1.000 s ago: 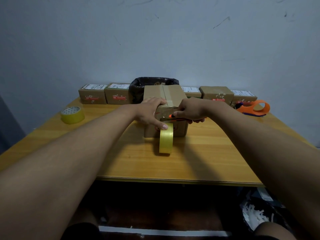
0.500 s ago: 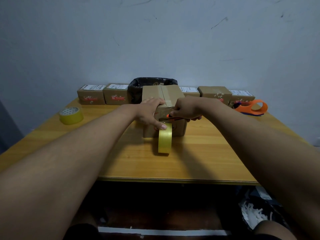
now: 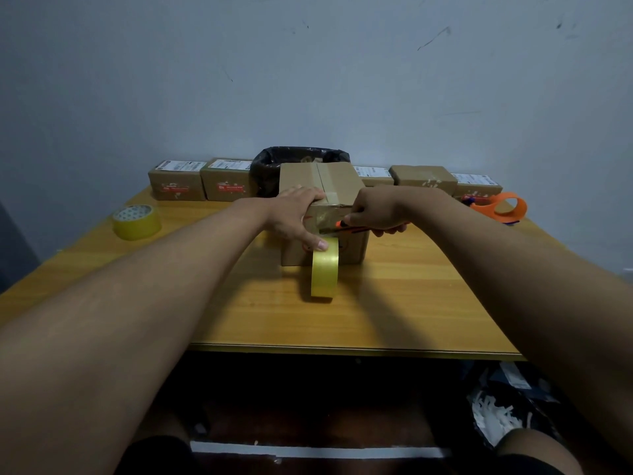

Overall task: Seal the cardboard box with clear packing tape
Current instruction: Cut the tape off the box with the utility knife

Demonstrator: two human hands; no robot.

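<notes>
A brown cardboard box stands mid-table with a strip of clear tape along its top seam and down its near face. A roll of clear packing tape stands on edge on the table against the box front, its strip still joined to the box. My left hand lies on the box's near top edge, thumb pressed down at the top of the roll. My right hand grips an orange utility knife, blade pointing left against the tape on the box's near face.
Several small labelled cardboard boxes line the back of the wooden table, with a black-lined bin behind the box. A second tape roll lies at the left, an orange tape dispenser at the right.
The knife blade in my right hand has slid a little leftward across the tape strip. My left hand and the tape roll have stayed in place.
</notes>
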